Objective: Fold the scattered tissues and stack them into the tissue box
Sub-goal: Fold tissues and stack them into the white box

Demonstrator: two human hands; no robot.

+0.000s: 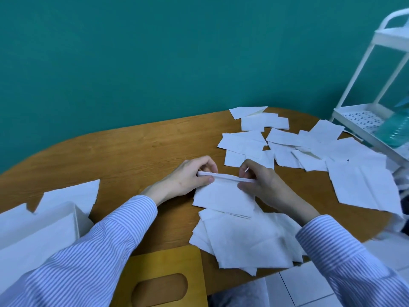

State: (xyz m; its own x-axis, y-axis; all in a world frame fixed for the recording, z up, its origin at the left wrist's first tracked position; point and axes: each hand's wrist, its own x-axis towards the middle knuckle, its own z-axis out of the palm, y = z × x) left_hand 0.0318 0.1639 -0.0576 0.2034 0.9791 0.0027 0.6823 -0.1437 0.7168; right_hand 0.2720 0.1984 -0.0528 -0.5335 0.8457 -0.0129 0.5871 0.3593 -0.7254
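Observation:
In the middle of the wooden table (pixel 141 147) I hold one white tissue (pixel 223 197) by its far edge, which is lifted and rolled over. My left hand (pixel 188 178) pinches the left end of that edge and my right hand (pixel 256 180) pinches the right end. The rest of the tissue lies flat toward me, on top of a loose pile of tissues (pixel 247 240). Several more scattered tissues (pixel 298 145) lie at the back right. A white open tissue box (pixel 39 231) stands at the left, with tissues in it. Its wooden lid (pixel 163 278), with an oval slot, lies at the near edge.
A white metal cart (pixel 371 116) stands past the table's right end, with a teal bottle (pixel 396 127) on its shelf. A teal wall runs behind the table. Bare wood shows at the table's back left. White floor tiles show at the bottom right.

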